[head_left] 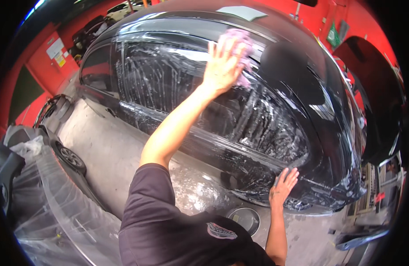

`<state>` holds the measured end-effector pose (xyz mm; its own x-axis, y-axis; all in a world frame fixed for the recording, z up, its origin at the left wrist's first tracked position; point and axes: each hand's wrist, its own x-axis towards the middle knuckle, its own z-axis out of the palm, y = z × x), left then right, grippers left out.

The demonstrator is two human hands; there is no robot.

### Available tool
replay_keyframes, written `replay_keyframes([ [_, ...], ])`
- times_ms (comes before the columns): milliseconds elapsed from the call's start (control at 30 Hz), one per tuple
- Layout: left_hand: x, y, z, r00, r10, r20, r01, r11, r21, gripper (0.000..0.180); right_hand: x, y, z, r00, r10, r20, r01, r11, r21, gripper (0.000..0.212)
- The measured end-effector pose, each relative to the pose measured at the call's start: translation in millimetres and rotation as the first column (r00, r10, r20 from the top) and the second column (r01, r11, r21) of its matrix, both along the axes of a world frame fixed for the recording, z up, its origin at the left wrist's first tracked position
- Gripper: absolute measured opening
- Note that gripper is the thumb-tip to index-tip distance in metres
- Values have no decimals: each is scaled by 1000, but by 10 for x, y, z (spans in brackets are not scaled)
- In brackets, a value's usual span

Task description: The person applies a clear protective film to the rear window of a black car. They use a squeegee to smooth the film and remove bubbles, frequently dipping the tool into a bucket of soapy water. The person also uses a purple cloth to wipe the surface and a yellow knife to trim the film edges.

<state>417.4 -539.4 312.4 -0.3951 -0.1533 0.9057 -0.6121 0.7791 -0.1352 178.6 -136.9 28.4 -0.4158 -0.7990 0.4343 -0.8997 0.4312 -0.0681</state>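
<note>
A glossy black car (293, 68) fills the middle of the head view. White, wet-looking streaks and smears cover its side windows (160, 75) and the panels below them. High up by the roof edge, my left hand (222, 66) presses a crumpled pink cloth (240, 44) against the car, palm down with fingers spread over it. Part of the cloth is hidden under the hand. My right hand (283, 186) lies with its fingers stretched out on the lower bodywork, below the rear end of the window, and holds nothing.
A round dark bucket (243, 220) stands on the grey floor (102, 137) close to me. Clear plastic sheeting (58, 208) drapes over something at the left, beside a wheel (71, 157). A large black panel (373, 97) stands at the right. Red walls (49, 66) lie behind.
</note>
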Motion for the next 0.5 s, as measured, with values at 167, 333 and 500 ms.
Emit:
replay_keyframes([
  [167,1039,-828,-59,935,207,-289,-163,972,167,58,16,-30,-35,1000,17,-26,-18,999,-48,68],
  [333,1887,-1755,65,798,392,-457,-262,910,322,59,-2,-7,-31,999,-8,-50,7,1000,-9,67],
  [500,2932,-2887,112,718,516,-468,-320,841,436,60,57,-15,91,999,-6,-36,6,1000,8,66],
])
